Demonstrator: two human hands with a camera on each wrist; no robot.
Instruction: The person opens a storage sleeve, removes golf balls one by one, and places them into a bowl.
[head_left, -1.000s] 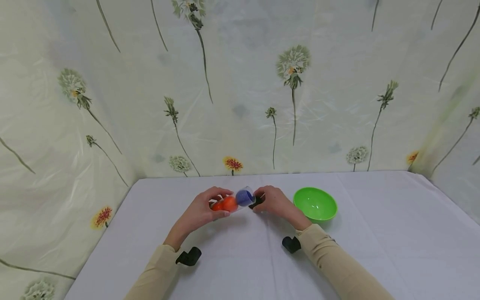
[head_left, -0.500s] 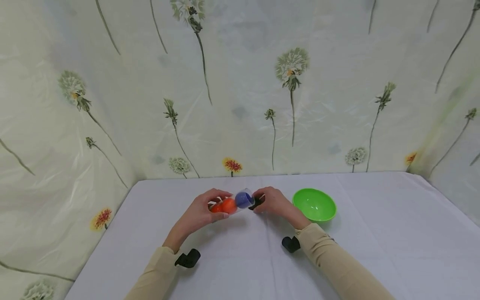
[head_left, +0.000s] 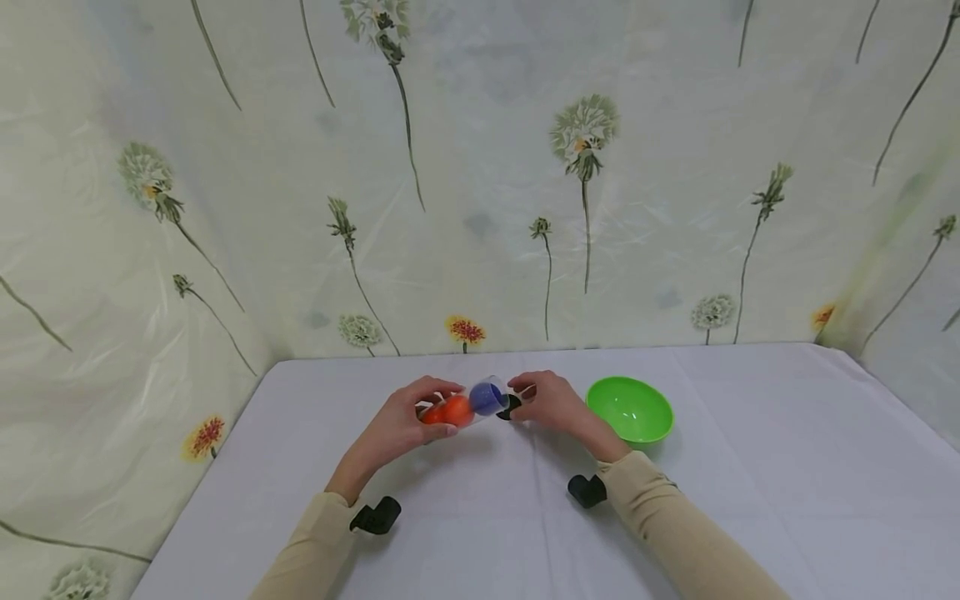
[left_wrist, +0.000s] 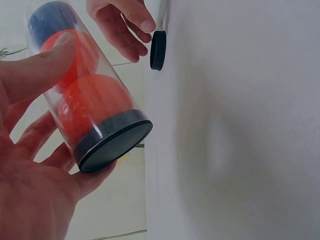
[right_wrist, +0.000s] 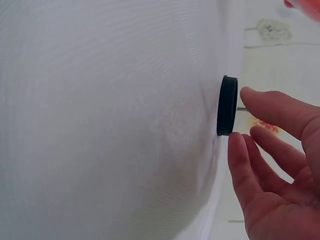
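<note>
My left hand (head_left: 397, 425) grips a clear plastic tube (left_wrist: 111, 75), held tilted above the table. Inside it are two orange balls (left_wrist: 95, 102) and a blue ball (head_left: 486, 399) towards the end facing the right hand. A black cap (left_wrist: 117, 140) closes the lower end in the left wrist view; the other end has no black cap on it. Just right of the tube, a loose black cap (right_wrist: 227, 106) lies on the white cloth. My right hand (head_left: 553, 404) is close beside that cap, thumb and fingertips spread apart near its edge, holding nothing.
A bright green bowl (head_left: 630, 409) stands right of the right hand, behind the forearm. Black camera mounts (head_left: 377, 516) stick out from both wrists, low over the white-covered table (head_left: 480, 533). A dandelion-print sheet (head_left: 495, 275) hangs behind the table's far edge.
The right hand has let go of the loose black cap, its fingers parting and drawing slightly to the right. The left hand and tube stay nearly still.
</note>
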